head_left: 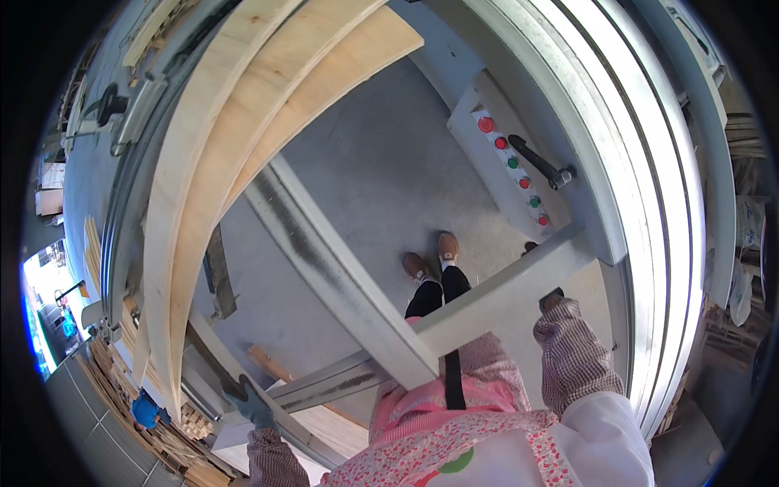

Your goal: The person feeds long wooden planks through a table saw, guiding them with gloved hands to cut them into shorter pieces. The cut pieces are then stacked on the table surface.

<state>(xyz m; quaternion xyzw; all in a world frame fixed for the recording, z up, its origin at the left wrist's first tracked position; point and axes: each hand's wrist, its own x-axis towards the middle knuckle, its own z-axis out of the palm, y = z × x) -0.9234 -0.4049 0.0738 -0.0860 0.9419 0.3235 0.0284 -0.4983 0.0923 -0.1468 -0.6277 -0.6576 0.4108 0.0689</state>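
My left hand (253,407), in a grey-blue glove, is at the lower left with its fingers closed over a grey metal rail (304,434) of the machine's frame. Above it, several thin, pale plywood sheets (235,138) lie fanned along the left side of the frame. My right hand (553,301), mostly hidden by its checked sleeve, is beside the right end of a grey crossbar (511,292). Its fingers barely show, so I cannot tell whether it touches the bar. Another grey beam (324,260) slants between the plywood and my waist.
A panel with red and green buttons (512,163) faces me on the right, next to a black handle (540,162). Bright metal rails (673,203) curve down the right side. Wood strips (138,414) are stacked at the lower left. My feet stand on the grey floor (365,178).
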